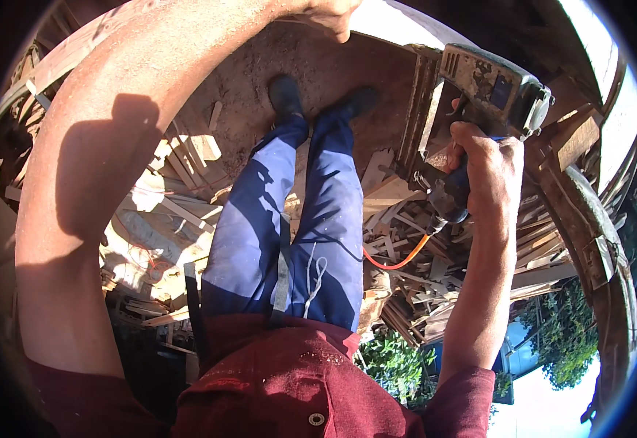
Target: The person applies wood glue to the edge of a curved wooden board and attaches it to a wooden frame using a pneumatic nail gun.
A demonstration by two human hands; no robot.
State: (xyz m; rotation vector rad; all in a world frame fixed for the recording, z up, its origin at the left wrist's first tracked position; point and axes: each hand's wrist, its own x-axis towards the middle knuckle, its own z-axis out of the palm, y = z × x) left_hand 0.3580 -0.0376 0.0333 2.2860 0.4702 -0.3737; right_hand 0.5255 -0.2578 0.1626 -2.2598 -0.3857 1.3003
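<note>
My right hand [488, 164] is wrapped round the handle of a worn pneumatic nail gun [483, 84], at the right. Its long magazine [415, 113] stands on the left side of the tool, and an orange air hose [410, 257] runs from the handle's end. The tool's head lies close to a pale wooden board [399, 25] at the far edge. My left hand [331, 16] reaches across to that board, its fingers curled at the board's near edge; the picture's rim cuts off part of the hand.
Scrap wood strips [450, 292] lie heaped on both sides of my legs. I stand on brown dirt ground [260, 55]. A long curved timber [589, 212] runs down the right side. Green plants [399, 365] grow behind me.
</note>
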